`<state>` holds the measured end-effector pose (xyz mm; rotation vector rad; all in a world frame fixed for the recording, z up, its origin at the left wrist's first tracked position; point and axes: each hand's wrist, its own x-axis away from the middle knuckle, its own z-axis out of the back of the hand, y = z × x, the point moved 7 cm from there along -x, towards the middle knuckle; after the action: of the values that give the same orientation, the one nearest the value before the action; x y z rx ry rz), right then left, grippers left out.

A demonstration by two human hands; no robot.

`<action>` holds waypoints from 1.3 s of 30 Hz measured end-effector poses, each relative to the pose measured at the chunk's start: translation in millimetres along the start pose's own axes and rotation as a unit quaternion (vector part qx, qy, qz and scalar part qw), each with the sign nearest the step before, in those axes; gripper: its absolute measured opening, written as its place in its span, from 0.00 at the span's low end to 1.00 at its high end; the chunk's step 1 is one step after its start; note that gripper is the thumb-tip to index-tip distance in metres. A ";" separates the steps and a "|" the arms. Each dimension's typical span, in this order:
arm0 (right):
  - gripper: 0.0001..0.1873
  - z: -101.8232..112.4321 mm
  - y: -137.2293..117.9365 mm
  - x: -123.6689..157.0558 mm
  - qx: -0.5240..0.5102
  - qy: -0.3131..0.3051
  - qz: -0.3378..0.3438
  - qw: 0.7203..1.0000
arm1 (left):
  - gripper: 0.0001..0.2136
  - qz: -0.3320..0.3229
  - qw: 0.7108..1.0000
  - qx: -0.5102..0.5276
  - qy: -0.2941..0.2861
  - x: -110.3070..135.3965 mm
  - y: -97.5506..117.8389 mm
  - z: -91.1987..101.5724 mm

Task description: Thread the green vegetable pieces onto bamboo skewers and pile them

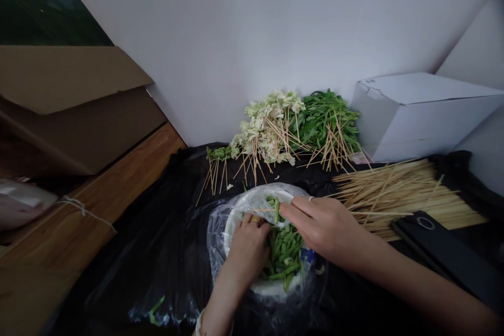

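Observation:
A white bowl (271, 287) lined with a clear plastic bag (216, 241) holds cut green beans (287, 249). My left hand (250, 244) reaches into the bowl's left side, its fingers bent and close together. Its fingertips are hidden, so what they hold does not show. Over the bowl's right rim, my right hand (318, 223) is closed on a thin wooden skewer (262, 209) that points left. Green bean pieces (276, 209) hang on the skewer beside the right fingertips.
Behind the bowl lie skewered pale leaves (271, 121) and skewered dark green leaves (325, 115). Loose skewers (409, 194) and a phone (444, 252) are at right. A white box (425, 121), a cardboard box (79, 121) and black plastic sheeting (157, 241) surround them. One bean piece (156, 311) lies front left.

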<state>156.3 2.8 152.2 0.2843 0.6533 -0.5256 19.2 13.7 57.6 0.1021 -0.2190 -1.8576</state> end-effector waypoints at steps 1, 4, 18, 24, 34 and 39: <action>0.15 0.2 0.0 -0.2 -0.001 0.001 0.000 1.000 | 0.18 0.006 1.000 0.008 0.003 -1.2 -2.3 -0.4; 0.16 0.2 0.0 -0.4 -0.001 0.001 0.000 1.000 | 0.17 -0.001 1.000 0.023 0.009 -1.5 -6.8 -1.7; 0.15 1.2 1.9 0.1 -0.002 0.002 -0.005 1.000 | 0.06 -0.073 0.988 0.128 0.048 2.0 -8.8 15.1; 0.14 2.6 8.4 0.8 -0.004 0.001 -0.019 1.000 | 0.05 -0.006 0.956 0.294 0.026 18.7 -23.9 30.5; 0.12 9.6 6.3 -1.6 -0.011 0.042 -0.022 0.999 | 0.08 0.110 0.683 0.710 0.129 18.3 -39.9 37.1; 0.12 -2.9 -1.9 0.8 -0.003 0.023 -0.007 1.000 | 0.11 0.124 0.560 0.803 0.159 15.0 -30.8 30.7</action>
<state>154.3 2.1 149.3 0.2862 0.7026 -0.5319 -19.6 11.0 82.0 1.5511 -1.5240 -0.7343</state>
